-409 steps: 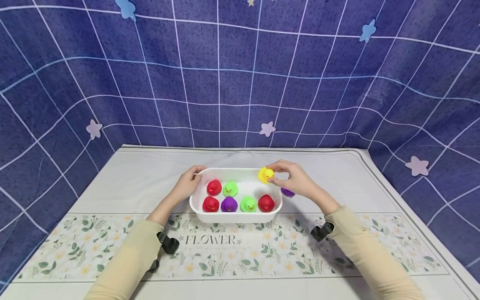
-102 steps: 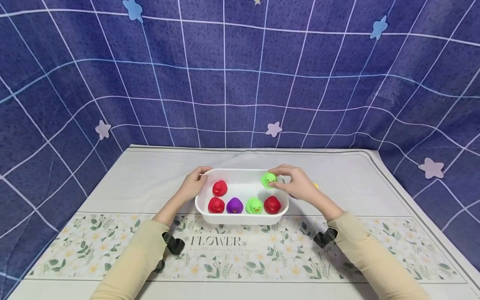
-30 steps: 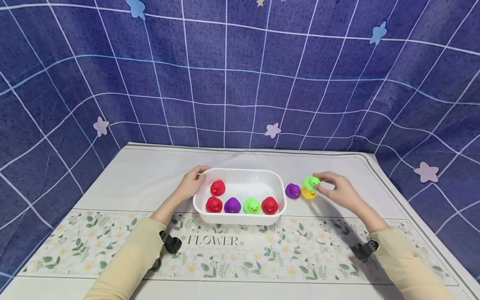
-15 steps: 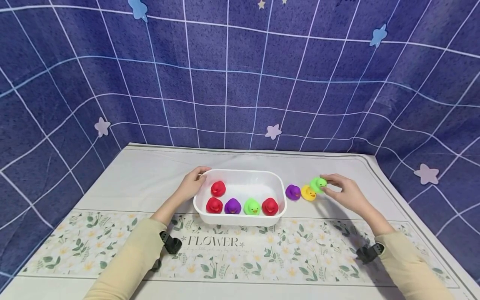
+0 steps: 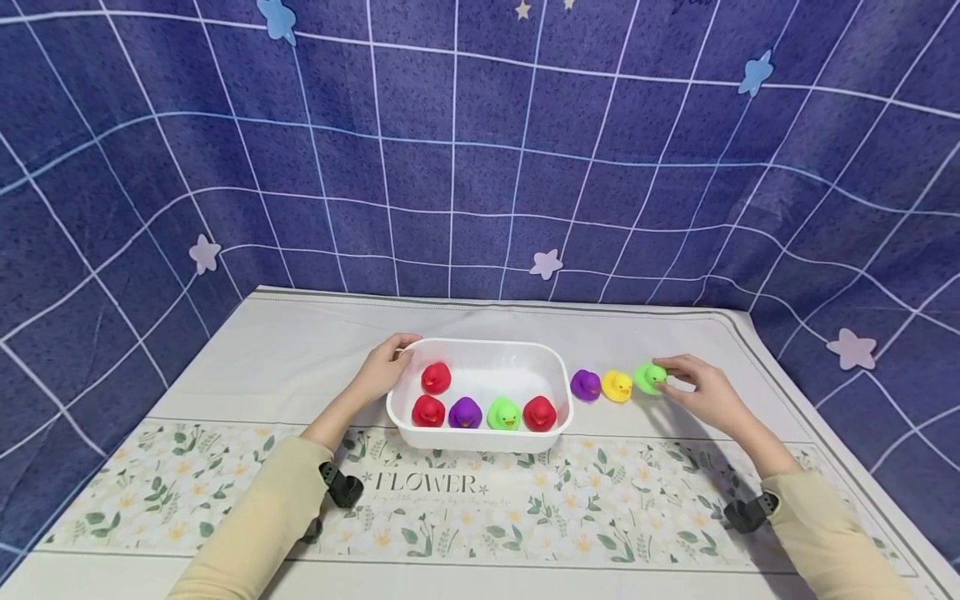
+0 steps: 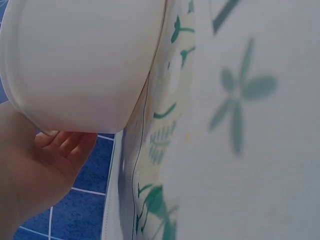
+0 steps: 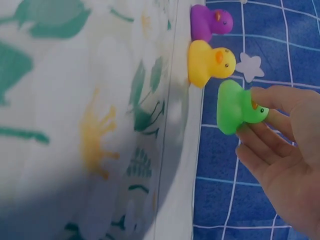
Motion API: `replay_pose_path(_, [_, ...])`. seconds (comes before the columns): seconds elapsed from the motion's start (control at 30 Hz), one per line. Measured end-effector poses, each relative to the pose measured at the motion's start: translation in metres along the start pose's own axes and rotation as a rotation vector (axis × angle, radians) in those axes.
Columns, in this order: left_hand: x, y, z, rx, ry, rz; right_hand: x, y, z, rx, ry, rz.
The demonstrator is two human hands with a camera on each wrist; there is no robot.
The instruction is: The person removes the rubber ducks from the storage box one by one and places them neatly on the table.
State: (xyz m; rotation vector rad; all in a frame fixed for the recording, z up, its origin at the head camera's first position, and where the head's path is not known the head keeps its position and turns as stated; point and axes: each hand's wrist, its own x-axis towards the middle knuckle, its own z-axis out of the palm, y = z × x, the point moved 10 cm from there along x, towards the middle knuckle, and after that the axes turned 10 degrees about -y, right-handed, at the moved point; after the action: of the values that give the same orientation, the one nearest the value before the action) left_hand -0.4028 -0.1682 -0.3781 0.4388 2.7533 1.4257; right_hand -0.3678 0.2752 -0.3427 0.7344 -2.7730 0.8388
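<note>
My left hand (image 5: 382,367) grips the left end of a white plastic bin (image 5: 480,439), thumb at the rim; in the left wrist view the fingers (image 6: 75,145) reach behind its wall. To the right of the bin, my right hand (image 5: 702,392) pinches a green rubber duck (image 5: 648,377) by its head. In the right wrist view that duck (image 7: 231,107) appears slightly above the table. A yellow rubber duck (image 5: 617,386) and a purple rubber duck (image 5: 585,385) stand in a row to its left. Inside the bin sit several more ducks: red ones (image 5: 435,378), one purple (image 5: 465,412), one green (image 5: 504,413).
A white tablecloth (image 5: 322,329) with a flowered band (image 5: 457,525) covers the table. Behind it hangs a blue curtain (image 5: 480,192) with a line grid and stars. Each sleeve carries a black wrist camera (image 5: 341,486).
My right hand has moved right and down with the green duck, from above the yellow duck to its right side. The left hand still grips the bin, and the other ducks stay put.
</note>
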Motion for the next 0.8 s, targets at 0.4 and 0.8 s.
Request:
replay_pose_path(0.4, [0.001,-0.001,0.001,-0.013,-0.009,0.001,-0.002,0.034,0.016,0.088,-0.132,0.127])
replay_pose_path(0.8, [0.001,-0.002,0.001,-0.005,-0.006,-0.005,0.000,0.037,0.022,0.126,-0.164,0.140])
